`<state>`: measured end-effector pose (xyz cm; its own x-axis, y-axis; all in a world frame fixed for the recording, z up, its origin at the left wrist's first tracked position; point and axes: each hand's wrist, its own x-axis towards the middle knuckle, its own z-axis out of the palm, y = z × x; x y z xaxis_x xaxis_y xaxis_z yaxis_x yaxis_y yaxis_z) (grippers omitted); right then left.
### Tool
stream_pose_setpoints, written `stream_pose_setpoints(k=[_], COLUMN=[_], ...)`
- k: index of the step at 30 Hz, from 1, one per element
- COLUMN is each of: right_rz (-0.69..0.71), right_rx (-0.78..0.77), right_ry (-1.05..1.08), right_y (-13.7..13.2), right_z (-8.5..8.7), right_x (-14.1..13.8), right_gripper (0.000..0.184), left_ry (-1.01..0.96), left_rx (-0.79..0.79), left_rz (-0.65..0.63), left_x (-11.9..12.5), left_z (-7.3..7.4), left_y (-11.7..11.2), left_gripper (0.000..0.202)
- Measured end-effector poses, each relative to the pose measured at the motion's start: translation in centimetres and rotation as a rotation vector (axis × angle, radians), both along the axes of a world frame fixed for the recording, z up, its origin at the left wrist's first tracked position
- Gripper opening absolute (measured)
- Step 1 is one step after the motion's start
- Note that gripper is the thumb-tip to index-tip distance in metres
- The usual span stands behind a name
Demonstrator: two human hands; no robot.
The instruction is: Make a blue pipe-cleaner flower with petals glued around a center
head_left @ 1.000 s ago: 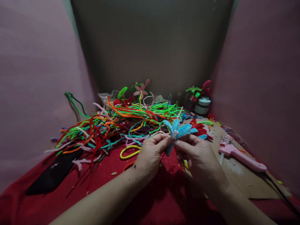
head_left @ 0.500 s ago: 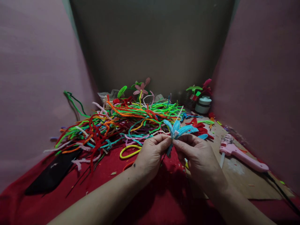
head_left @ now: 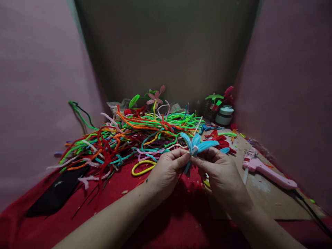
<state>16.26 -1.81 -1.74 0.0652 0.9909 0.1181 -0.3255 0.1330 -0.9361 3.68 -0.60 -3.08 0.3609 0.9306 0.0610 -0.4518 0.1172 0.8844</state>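
Observation:
A light-blue pipe-cleaner flower [head_left: 197,144] is pinched at its base between both my hands, petals fanning up and to the right. My left hand [head_left: 169,170] has thumb and fingertips closed on the base from the left. My right hand [head_left: 220,171] grips the same base from the right, fingers curled. A thin dark stem seems to hang below the flower between the hands. Both hands hover over a red cloth [head_left: 109,214], just in front of a big tangle of coloured pipe cleaners [head_left: 135,135].
A pink glue gun [head_left: 267,172] lies on a brown board [head_left: 272,200] at right, its black cord trailing to the lower right. A white jar [head_left: 224,115] and finished pink and green flowers [head_left: 155,98] stand at the back. A black flat object [head_left: 58,193] lies left. Walls close in on three sides.
The hands and flower have barely shifted; the fingers have worked slightly at the flower's base and the petals sit a little closer together.

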Motion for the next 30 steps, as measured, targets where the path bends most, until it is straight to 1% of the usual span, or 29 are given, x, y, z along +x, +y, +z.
stream_pose_setpoints(k=[4, 7, 9, 11, 13, 15, 19, 22, 24, 25, 26, 27, 28, 30], right_rz=[0.089, 0.175, 0.181, 0.138, 0.093, 0.077, 0.11, 0.166, 0.173, 0.076, -0.009, -0.086, -0.176, -0.279], right_rx=[-0.027, -0.028, -0.03, -0.022, -0.002, 0.011, -0.01, -0.053, -0.07, -0.034, 0.035, 0.097, 0.13, 0.179], right_ry=[0.045, 0.082, 0.09, 0.064, 0.025, 0.006, 0.004, -0.06, -0.159, -0.217, -0.306, -0.434, -0.615, -1.097], right_y=[-0.2, -0.3, -0.3, -0.2, -0.1, 0.0, -0.1, 0.2, 0.8, 1.2, 1.8, 2.4, 3.0, 4.3], right_z=[0.1, -0.1, -0.5, -0.7, -0.8, -0.8, -0.8, -0.6, -0.2, 0.0, 0.3, 0.6, 0.7, 0.7], right_x=[0.1, 0.4, 0.7, 0.9, 1.1, 1.0, 0.7, 1.7, 3.6, 4.8, 6.1, 7.5, 8.8, 11.1], right_gripper=[0.015, 0.009, 0.006, 0.006, 0.007, 0.008, 0.009, 0.016, 0.022, 0.023, 0.023, 0.021, 0.017, 0.011], left_ry=[0.027, 0.046, 0.039, 0.029, 0.03, 0.03, 0.012, 0.0, -0.019, -0.031, -0.043, -0.054, -0.063, -0.076], left_rx=[0.012, -0.052, -0.089, -0.105, -0.108, -0.115, -0.145, -0.152, -0.151, -0.153, -0.153, -0.152, -0.149, -0.142], left_rz=[-0.061, -0.118, -0.153, -0.166, -0.161, -0.152, -0.114, -0.091, -0.075, -0.061, -0.044, -0.029, -0.017, -0.002], left_x=[-0.2, -0.3, -0.4, -0.5, -0.6, -0.6, -0.4, -0.3, -0.4, -0.5, -0.6, -0.7, -0.8, -1.0], left_z=[0.2, 0.5, 0.6, 0.6, 0.7, 0.7, 0.7, 0.9, 1.2, 1.3, 1.4, 1.5, 1.6, 1.7], left_y=[0.0, -0.2, -0.3, -0.3, -0.3, -0.3, -0.4, -0.4, -0.3, -0.2, -0.1, 0.0, 0.1, 0.3], left_gripper=[0.02, 0.017, 0.017, 0.016, 0.016, 0.017, 0.022, 0.024, 0.024, 0.024, 0.024, 0.024, 0.023, 0.023])
